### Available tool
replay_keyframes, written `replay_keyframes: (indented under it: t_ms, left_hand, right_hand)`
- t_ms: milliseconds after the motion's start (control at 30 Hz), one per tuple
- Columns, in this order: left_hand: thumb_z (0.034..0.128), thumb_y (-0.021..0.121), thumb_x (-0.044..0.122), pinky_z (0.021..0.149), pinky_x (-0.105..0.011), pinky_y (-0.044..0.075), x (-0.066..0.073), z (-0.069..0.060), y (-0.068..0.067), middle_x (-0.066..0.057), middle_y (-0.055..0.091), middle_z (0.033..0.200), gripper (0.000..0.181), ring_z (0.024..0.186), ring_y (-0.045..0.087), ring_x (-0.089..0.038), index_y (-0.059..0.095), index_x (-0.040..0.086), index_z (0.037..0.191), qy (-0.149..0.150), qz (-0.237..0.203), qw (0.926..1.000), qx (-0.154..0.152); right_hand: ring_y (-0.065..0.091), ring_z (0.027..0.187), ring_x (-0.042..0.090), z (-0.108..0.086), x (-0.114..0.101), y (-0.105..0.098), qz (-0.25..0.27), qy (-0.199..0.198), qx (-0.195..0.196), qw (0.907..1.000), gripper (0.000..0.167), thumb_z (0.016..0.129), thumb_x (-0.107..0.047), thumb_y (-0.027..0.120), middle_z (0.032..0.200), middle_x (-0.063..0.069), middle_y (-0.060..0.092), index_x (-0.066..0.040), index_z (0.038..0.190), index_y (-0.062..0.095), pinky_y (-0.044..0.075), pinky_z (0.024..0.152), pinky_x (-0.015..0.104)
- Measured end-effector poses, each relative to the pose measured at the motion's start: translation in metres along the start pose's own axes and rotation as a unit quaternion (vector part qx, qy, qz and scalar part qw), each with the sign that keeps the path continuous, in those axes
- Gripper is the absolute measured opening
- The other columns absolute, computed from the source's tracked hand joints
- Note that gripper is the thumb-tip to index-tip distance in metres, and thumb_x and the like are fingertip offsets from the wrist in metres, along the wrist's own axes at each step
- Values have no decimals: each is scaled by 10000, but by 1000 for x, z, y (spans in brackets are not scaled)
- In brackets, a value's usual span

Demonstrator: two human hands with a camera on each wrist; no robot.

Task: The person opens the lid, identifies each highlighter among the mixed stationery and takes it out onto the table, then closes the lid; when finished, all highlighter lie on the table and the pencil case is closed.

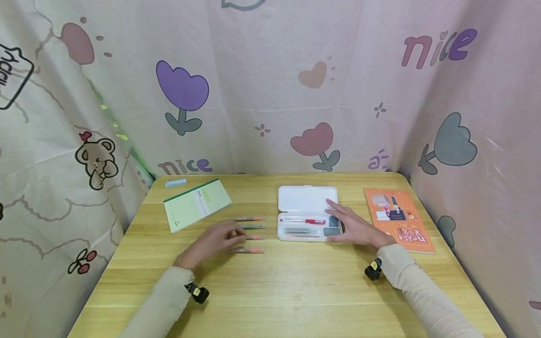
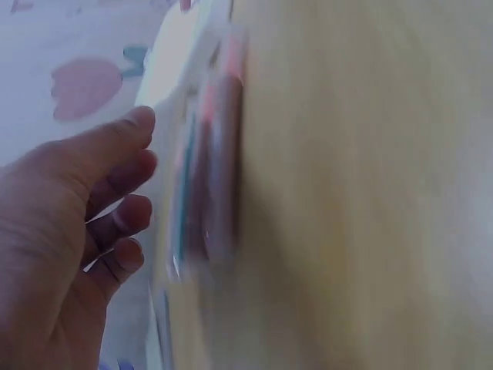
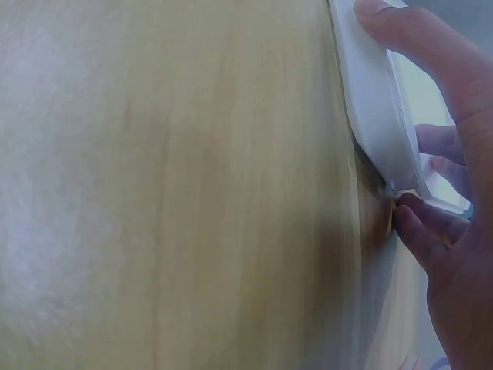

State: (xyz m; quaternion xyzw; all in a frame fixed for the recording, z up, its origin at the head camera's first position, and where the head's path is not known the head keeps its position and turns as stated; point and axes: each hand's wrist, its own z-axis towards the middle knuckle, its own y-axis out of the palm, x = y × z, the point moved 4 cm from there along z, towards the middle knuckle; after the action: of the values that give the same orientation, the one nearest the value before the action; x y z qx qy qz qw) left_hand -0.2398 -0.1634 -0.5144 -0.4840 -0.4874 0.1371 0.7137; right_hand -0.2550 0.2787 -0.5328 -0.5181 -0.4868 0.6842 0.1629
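My left hand point(image 1: 221, 237) hovers at the left ends of several slim capped pens point(image 1: 249, 250) lying in a row. In the left wrist view its bent fingers point(image 2: 115, 223) hold nothing, and the blurred pens point(image 2: 223, 154) lie apart from them. My right hand point(image 1: 355, 226) holds the right end of an open white pencil case point(image 1: 307, 199), its thumb at the near edge and its fingers over toward the lid. Inside the case are a red pen point(image 1: 314, 221), several slim pens or refills and dark grey blocks point(image 1: 332, 231). The right wrist view shows the thumb on the case wall point(image 3: 373, 100).
A pale green notebook point(image 1: 198, 205) lies at a slant behind the left hand, with a small light-blue strip point(image 1: 175, 182) farther back. An orange booklet point(image 1: 399, 220) lies right of the case. Printed curtains point(image 1: 253, 94) surround the wooden table point(image 1: 296, 291).
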Motion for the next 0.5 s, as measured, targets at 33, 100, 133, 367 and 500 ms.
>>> replay_keyframes:
  t_ms: [33,100,133,367,500]
  left_hand:
    - [1059,743,328,736,-262,544,7,9,2,118,722,1010,140,823,594,-21,783,233,1153,144,103,9998,-52]
    - [1072,728,293,788,-266,569,21,26,7,100,755,1062,145,859,612,-13,788,198,1164,429,256,9986,-166]
    - [1078,720,282,812,-267,575,28,34,11,98,763,1083,146,875,619,-13,790,190,1168,519,293,9979,-247]
    - [1103,683,243,929,-295,600,66,75,33,77,765,1184,199,990,662,-67,783,163,1255,757,20,9928,-929]
    - [1105,673,199,951,-278,599,77,88,45,75,779,1133,167,995,671,-43,805,157,1199,977,205,9888,-1105]
  right_hand:
    - [281,1624,452,0,0,0,-4,5,-2,10000,1016,890,-597,844,1844,72,137,-85,1667,436,309,1252,741]
    - [279,1625,452,0,1,0,-22,7,-4,10000,1017,891,-599,844,1845,72,136,-84,1668,435,309,1252,740]
    - [278,1626,452,0,2,0,-27,7,-5,10000,1019,891,-601,843,1845,70,134,-86,1669,434,310,1253,739]
    - [277,1627,451,1,2,0,-21,20,15,10000,1026,883,-611,843,1845,61,136,-95,1670,435,312,1248,744]
    - [274,1630,448,1,2,1,-25,44,-14,10000,1031,880,-617,844,1845,60,137,-95,1670,435,308,1256,736]
